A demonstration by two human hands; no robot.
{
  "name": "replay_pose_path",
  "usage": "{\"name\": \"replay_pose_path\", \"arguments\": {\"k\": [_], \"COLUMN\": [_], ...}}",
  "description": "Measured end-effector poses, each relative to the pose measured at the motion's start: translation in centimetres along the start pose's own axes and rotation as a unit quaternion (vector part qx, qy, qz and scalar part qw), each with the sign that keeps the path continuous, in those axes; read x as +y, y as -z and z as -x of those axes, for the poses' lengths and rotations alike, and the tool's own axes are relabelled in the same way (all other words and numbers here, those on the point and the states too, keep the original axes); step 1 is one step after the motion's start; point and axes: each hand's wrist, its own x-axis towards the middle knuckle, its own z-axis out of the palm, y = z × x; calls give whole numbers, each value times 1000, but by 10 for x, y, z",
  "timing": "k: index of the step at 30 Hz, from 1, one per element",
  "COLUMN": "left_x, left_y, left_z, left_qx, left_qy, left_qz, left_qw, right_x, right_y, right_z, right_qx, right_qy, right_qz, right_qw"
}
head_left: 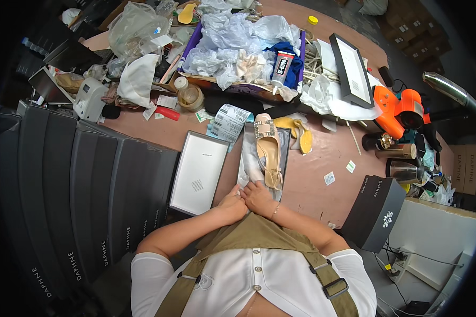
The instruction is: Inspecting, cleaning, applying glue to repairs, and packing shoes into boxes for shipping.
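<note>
Here, both hands meet at the near end of an open shoe box (pixel 285 138) on the pinkish table (pixel 322 158). The left hand (pixel 232 199) and right hand (pixel 257 196) pinch the white wrapping paper (pixel 248 168) with fingers closed, beside a beige slingback shoe (pixel 268 150). A box lid (pixel 198 173) lies just left.

Both forearms meet ahead; left hand (pixel 231 199) and right hand (pixel 259 196) touch, fingers curled.
</note>
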Motion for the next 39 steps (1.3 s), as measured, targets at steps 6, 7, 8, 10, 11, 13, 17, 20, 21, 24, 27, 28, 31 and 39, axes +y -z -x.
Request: {"name": "replay_pose_path", "arguments": {"k": [6,7,8,10,11,13,17,20,21,24,27,28,31,39], "left_x": [-5,-4,-3,-2,-7,-15,-37,-63,-76,-109,-159,-179,-239,-343], "left_y": [-42,-35,-27,-11,-2,13,24,24,26,34,15,13,-2,-3], "left_z": [-56,-56,-56,-49,-40,-26,-11,-3,0,3,-12,-18,-32,-43], "left_qx": [-52,-70,-87,-76,-51,14,191,342,381,466,564,586,643,712], "left_qy": [51,54,57,44,21,9,63,135,170,275,318,318,334,534], "left_qz": [28,16,4,23,49,109,284,336,345,445,574,624,665,396], "left_qw": [997,996,995,996,997,994,938,867,841,713,502,408,180,228], "right_x": [20,22,26,47,59,81,100,101,101,100,99,99,98,97], "right_y": [86,95,98,104,106,101,91,84,84,74,69,67,63,55], "right_z": [32,36,39,35,31,20,-10,-17,-19,-14,-9,-7,-6,-7], "right_qx": [95,108,120,215,265,295,244,208,207,214,219,225,234,267], "right_qy": [-107,-142,-176,-258,-304,-279,-245,-257,-255,-242,-222,-224,-237,-210], "right_qz": [-352,-383,-412,-398,-388,-296,-131,-93,-94,-86,-122,-130,-165,-149], "right_qw": [925,907,886,854,829,864,929,939,940,943,942,939,928,929]}}
